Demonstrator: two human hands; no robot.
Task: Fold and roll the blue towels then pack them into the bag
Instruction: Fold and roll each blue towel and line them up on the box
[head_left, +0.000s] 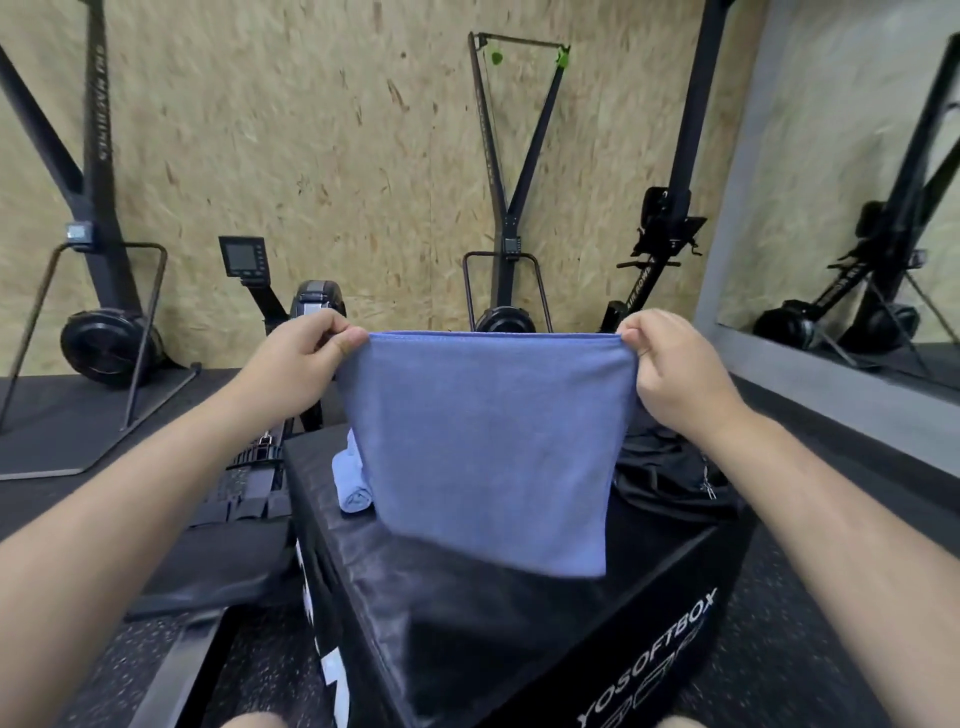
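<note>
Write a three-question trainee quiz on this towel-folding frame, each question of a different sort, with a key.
1. True or false: a rolled towel lies on the black soft box.
2. How is the blue towel held? A) bunched in one hand; B) left hand and right hand each pinch a top corner; C) spread flat on the box.
3. What dark thing lies on the box beside the right forearm?
Key: 1 true; 2 B; 3 the black bag.
</note>
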